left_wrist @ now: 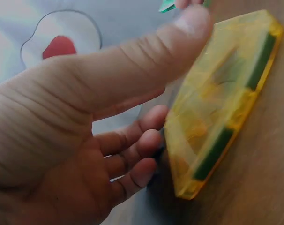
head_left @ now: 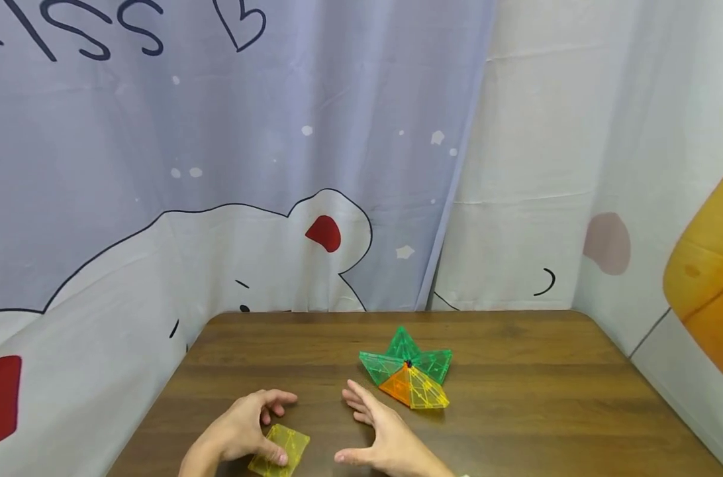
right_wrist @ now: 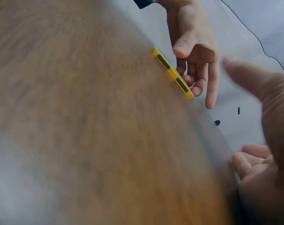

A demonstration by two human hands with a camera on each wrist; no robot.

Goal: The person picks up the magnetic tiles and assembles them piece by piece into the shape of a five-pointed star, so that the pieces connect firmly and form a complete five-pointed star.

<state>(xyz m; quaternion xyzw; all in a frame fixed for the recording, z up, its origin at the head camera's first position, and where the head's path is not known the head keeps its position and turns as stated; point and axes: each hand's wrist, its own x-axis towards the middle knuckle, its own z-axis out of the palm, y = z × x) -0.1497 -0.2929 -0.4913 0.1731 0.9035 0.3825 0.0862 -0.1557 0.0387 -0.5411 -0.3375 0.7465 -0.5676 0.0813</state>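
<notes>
A translucent yellow square magnetic tile (head_left: pixel 294 442) lies flat on the table, dark strips along its edge in the left wrist view. Over it is my left hand (head_left: pixel 238 427), fingers loosely bent at its far side and thumb overlapping it in the head view. From the right wrist camera, that thumb stands apart from the tile (right_wrist: pixel 174 74). My right hand (head_left: pixel 392 438) hovers to the tile's right, thumb and fingers spread with nothing between them. Just beyond its fingers rests a star-like build of magnetic tiles (head_left: pixel 402 363), with green, orange and yellow pieces meeting at a raised centre.
The brown wooden table (head_left: pixel 546 384) has rounded far corners. Behind it hangs a printed curtain (head_left: pixel 266 132) with cartoon shapes, and paler cloth (head_left: pixel 528 132) continues on the right.
</notes>
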